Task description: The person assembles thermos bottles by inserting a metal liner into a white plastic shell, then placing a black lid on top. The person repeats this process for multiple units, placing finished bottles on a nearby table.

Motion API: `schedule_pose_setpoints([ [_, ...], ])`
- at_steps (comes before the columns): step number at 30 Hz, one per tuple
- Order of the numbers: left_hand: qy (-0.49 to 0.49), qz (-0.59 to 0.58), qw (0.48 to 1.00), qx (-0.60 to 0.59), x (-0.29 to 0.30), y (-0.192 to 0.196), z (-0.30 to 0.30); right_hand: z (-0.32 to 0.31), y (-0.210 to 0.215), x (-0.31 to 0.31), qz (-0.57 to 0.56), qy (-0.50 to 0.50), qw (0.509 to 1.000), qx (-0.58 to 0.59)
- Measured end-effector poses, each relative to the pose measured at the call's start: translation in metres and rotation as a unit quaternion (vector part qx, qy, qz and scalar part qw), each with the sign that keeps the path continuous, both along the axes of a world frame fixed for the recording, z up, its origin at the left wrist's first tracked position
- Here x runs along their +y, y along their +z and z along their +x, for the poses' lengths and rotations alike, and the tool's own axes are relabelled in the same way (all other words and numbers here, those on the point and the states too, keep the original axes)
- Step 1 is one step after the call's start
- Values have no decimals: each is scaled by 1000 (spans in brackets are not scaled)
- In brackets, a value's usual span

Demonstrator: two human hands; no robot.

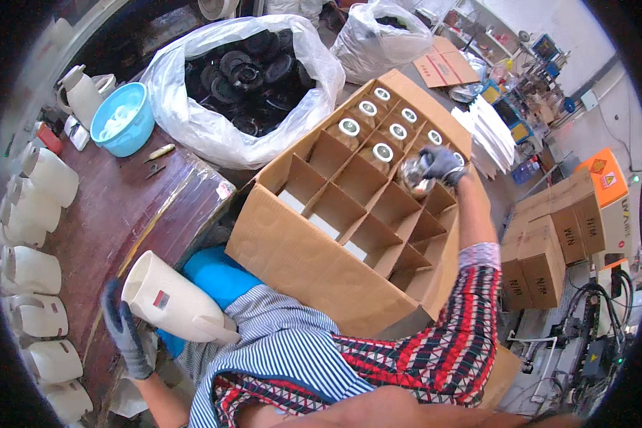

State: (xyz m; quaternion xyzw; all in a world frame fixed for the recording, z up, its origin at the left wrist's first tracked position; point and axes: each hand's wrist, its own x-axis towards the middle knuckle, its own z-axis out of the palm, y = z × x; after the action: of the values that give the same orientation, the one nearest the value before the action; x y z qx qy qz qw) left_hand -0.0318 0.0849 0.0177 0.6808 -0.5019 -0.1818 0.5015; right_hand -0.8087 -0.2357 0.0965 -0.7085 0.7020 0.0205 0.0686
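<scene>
My gloved right hand [441, 164] grips a shiny silver glass flask liner [414, 175] over a divided cardboard box [299, 250], at a cell near the box's far right side. Several liners with white-ringed tops [349, 128] stand in the far cells; the near cells hold none. My gloved left hand [125, 332] holds a cream plastic jug casing [171, 299] tilted on its side at the edge of the dark wooden table [121, 207].
A row of cream jug casings [39, 271] lines the table's left edge. A blue bowl [125, 118] sits at the back. A big clear bag of black round parts [253, 75] lies behind the box. Stacked cartons [556, 242] stand at right.
</scene>
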Motion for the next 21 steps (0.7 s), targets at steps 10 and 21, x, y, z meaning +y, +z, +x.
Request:
schedule_pose_setpoints([
  [10, -304, -79, 808, 498, -98, 92, -75, 314, 284, 76, -231, 362, 865, -260],
  [21, -146, -341, 746, 553, -115, 68, 86, 634, 24, 138, -228, 567, 662, -435],
])
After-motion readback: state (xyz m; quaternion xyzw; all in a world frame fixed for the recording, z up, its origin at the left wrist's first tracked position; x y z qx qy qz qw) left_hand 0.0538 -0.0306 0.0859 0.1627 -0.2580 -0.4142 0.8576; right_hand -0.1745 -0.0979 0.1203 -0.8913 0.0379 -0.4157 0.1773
